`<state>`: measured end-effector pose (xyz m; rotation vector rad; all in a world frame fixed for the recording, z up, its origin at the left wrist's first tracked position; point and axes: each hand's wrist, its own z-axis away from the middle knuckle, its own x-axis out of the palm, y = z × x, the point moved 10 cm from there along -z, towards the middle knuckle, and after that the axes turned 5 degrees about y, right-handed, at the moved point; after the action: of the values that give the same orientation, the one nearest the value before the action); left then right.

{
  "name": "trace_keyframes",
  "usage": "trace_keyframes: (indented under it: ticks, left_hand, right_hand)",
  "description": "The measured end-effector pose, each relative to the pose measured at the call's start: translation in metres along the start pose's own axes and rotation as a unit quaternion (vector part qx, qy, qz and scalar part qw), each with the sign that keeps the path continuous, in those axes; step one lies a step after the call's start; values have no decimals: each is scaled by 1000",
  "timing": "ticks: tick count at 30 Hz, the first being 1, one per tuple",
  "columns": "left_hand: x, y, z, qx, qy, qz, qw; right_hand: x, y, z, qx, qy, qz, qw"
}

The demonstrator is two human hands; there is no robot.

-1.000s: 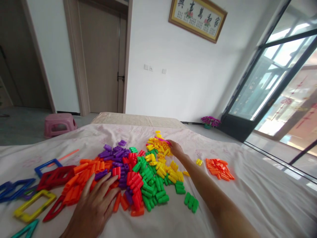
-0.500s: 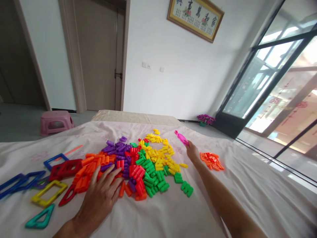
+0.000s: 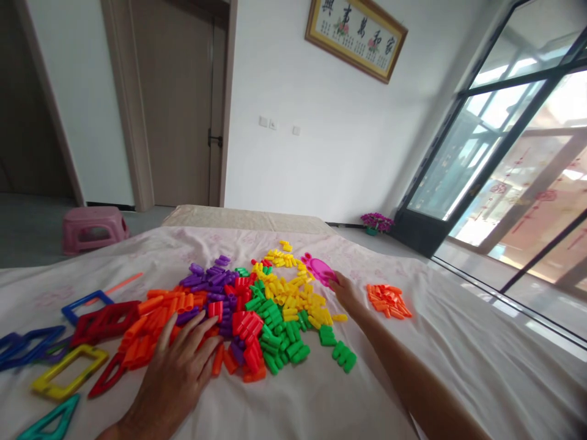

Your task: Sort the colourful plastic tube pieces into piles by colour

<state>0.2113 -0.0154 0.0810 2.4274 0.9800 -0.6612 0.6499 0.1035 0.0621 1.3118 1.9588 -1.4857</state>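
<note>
My right hand (image 3: 342,290) grips one end of a flat, bright pink plastic toy (image 3: 320,271) with small rounded lobes at its far end. The toy is beside the yellow tube blocks (image 3: 293,298). My left hand (image 3: 177,370) lies palm down with fingers stretched over the near left of the heap, touching orange blocks (image 3: 137,339) and a red block (image 3: 215,310). Purple blocks (image 3: 213,278) lie behind its fingertips, and green blocks (image 3: 279,336) spread to the right. Beyond my right wrist sits a separate pile of orange blocks (image 3: 388,300).
Left on the sheet (image 3: 367,397) lie frame-shaped tiles: a yellow one (image 3: 41,387), a teal triangle (image 3: 57,421), red ones (image 3: 105,324) and several blue ones (image 3: 34,345). A thin orange stick (image 3: 123,284) lies behind them. A pink stool (image 3: 94,229) stands on the floor.
My right hand has moved left and down with the pink toy, bringing it against the edge of the yellow blocks and turning its flat face more toward me. My left hand stays on the heap.
</note>
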Motion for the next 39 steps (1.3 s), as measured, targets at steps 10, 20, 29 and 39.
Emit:
trace_keyframes:
  ticks: [10, 20, 29, 39]
  left_hand:
    - [3, -1, 3, 31, 18, -18, 999]
    - [6, 0, 5, 64, 9, -64, 996]
    - [5, -4, 5, 36, 8, -27, 999]
    - [5, -3, 2, 17, 7, -30, 999]
  right_hand:
    - [48, -15, -130, 118, 59, 127, 983]
    - [116, -53, -153, 21, -54, 129, 990]
    - [91, -63, -117, -85, -131, 11, 988]
    - [63, -50, -41, -11, -23, 46, 999]
